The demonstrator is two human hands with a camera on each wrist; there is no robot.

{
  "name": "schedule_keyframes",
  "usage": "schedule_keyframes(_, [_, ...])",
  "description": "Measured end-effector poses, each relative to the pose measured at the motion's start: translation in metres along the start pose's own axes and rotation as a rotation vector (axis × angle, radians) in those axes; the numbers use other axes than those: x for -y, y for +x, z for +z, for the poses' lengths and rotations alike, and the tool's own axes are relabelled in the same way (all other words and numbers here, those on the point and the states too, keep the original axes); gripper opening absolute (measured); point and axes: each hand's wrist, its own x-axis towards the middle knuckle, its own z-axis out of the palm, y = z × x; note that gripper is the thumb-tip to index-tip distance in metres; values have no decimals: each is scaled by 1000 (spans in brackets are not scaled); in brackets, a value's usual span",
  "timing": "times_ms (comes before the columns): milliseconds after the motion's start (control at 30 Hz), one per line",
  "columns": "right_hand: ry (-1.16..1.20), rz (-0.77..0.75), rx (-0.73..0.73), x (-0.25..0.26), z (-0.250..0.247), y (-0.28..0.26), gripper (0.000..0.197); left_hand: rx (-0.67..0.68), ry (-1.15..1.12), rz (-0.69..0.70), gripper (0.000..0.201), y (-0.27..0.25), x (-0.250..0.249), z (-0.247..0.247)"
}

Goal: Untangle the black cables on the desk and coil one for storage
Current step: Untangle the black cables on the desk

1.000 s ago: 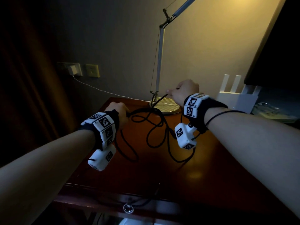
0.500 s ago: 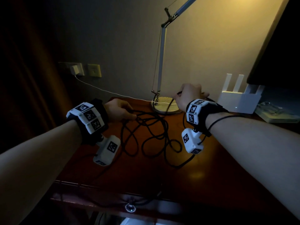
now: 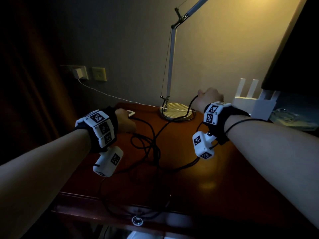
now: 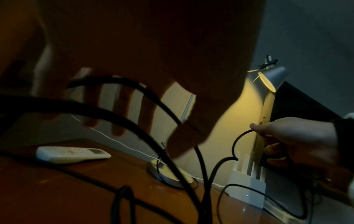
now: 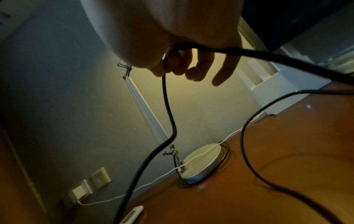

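Several black cables point(image 3: 153, 149) lie tangled in the middle of the dark wooden desk point(image 3: 215, 178), and some strands hang over its front edge. My left hand point(image 3: 125, 122) sits at the left of the tangle, thumb and fingers point(image 4: 116, 118) loosely curled round a black strand point(image 4: 134, 125). Above the lamp base, my raised right hand point(image 3: 208, 99) pinches another strand point(image 5: 168, 106) between thumb and forefinger point(image 5: 172, 63). Its other fingers stick out. That strand drops past the lamp base into the tangle.
A desk lamp's round base point(image 3: 177, 112) stands at the back, and a thin white charging cable point(image 3: 112, 95) runs across it from the wall socket point(image 3: 81, 73). A white remote point(image 3: 130, 112) lies behind my left hand. A white router point(image 3: 253, 104) and a dark screen point(image 3: 293, 57) stand right.
My right hand has moved right and up with its strand, which now hangs across the lamp base. The tight loops between my hands have opened into longer, looser runs.
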Motion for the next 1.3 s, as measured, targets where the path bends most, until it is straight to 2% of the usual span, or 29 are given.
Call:
schedule_keyframes(100, [148, 31, -59, 6, 5, 2, 39, 252, 7, 56, 29, -20, -18, 4])
schedule_keyframes(133, [177, 40, -81, 8, 7, 4, 40, 286, 6, 54, 30, -24, -26, 7])
schedule_keyframes(167, [201, 39, -89, 11, 8, 6, 40, 280, 7, 43, 35, -29, -32, 8])
schedule_keyframes(233, [258, 9, -76, 16, 7, 7, 41, 141, 124, 63, 62, -22, -38, 12])
schedule_keyframes(267, [286, -11, -77, 18, 8, 6, 40, 52, 158, 103, 63, -16, -41, 14])
schedule_keyframes(300, [329, -36, -70, 20, 8, 5, 39, -11, 151, 138, 55, -11, -42, 15])
schedule_keyframes(400, [479, -135, -44, 22, 12, 2, 34, -43, 122, 246, 31, -7, -50, 17])
schedule_keyframes(500, [557, -215, -38, 26, 9, -4, 27, -15, 107, 290, 39, -7, -52, 22])
schedule_keyframes(600, [555, -257, -29, 29, 6, -5, 24, 21, -75, 282, 23, -5, -50, 24])
schedule_keyframes(667, [396, -236, -57, 30, 6, -5, 23, -31, -216, 277, 9, -5, -49, 20])
schedule_keyframes(733, [162, -202, -138, 30, 7, -8, 40, -87, -410, 240, 4, -6, -47, 14])
schedule_keyframes(800, [113, -274, -160, 32, 7, -17, 50, -86, -696, 181, 14, -6, -48, 6])
schedule_keyframes(900, [166, -440, 87, 40, 11, -33, 31, -124, -957, 164, 22, -11, -48, -6])
schedule_keyframes(967, [93, -515, 133, 46, 16, -42, 26, -174, -1036, 158, 21, -10, -48, -12])
schedule_keyframes(1000, [106, -506, 199, 50, 19, -43, 27, -200, -1068, 152, 20, -10, -49, -14])
schedule_keyframes(1067, [106, -453, 480, 57, 28, -46, 30, -192, -1114, 161, 6, -13, -52, -18])
schedule_keyframes(1100, [35, -453, 582, 59, 34, -47, 35, -146, -1159, 179, 6, -16, -54, -20])
schedule_keyframes(1133, [-42, -450, 639, 59, 40, -48, 39, -119, -1247, 199, 15, -15, -57, -22])
schedule_keyframes(1233, [-61, -472, 673, 55, 53, -50, 41, -250, -1368, 285, 20, -19, -57, -28])
schedule_keyframes(1300, [-7, -444, 675, 52, 56, -47, 30, -277, -1370, 332, 14, -18, -51, -30])
